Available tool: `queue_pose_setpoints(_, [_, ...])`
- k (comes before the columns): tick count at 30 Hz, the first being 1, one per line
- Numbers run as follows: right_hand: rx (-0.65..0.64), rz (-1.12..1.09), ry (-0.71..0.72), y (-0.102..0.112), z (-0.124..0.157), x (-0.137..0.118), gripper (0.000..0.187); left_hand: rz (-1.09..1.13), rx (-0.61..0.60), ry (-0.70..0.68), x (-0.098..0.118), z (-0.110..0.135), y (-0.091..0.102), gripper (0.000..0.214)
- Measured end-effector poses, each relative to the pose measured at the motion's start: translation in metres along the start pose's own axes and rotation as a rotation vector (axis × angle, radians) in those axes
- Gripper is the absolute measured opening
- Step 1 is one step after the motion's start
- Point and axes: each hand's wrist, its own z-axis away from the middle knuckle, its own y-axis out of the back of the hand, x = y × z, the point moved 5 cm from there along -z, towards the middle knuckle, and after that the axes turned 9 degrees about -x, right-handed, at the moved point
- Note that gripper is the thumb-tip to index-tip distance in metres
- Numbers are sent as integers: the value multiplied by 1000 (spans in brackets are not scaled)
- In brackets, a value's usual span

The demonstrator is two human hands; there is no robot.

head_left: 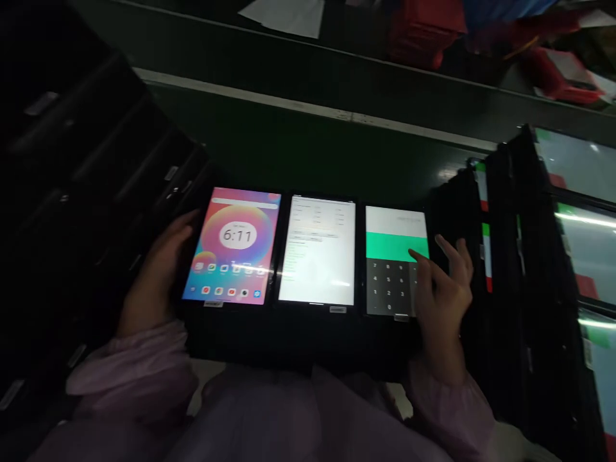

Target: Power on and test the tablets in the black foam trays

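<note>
Three tablets side by side, portrait, long axes pointing away toward green belt (289, 138); landmark = middle tablet (317, 251), white screen, text too blurred to read; left of it home-screen tablet (231, 245) reading "6:11", gripped at its left edge by left hand (156, 279); right of it keypad tablet (395, 262), green band on top, touched by right hand (443, 289), fingers loosely spread, holding nothing; further right upright rack of lit tablets (575, 218); beyond belt red bins (423, 29), blurred.

Glossy glass is shown on the three tablets (316, 250); soft matt cloth is seen on the sleeves (139, 372).
</note>
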Motion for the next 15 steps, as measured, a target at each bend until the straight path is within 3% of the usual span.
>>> queue_pose_setpoints(2, [-71, -61, 134, -1, 3, -30, 27, 109, 22, 136, -16, 15, 15, 107])
queue_pose_setpoints(4, [-220, -153, 304, -8, 10, -65, 26, 196, 0, 227, -29, 34, 20, 116])
queue_pose_setpoints(7, [-422, -210, 467, -23, 24, -104, 24, 229, -87, 216, -39, 62, 21, 127])
queue_pose_setpoints(11, [-466, -197, 516, -33, 31, -119, 23, 110, -144, 163, -48, 88, 24, 122])
queue_pose_setpoints(15, [-478, -187, 492, -38, 35, -116, 21, 14, -145, 180, -58, 92, 30, 123])
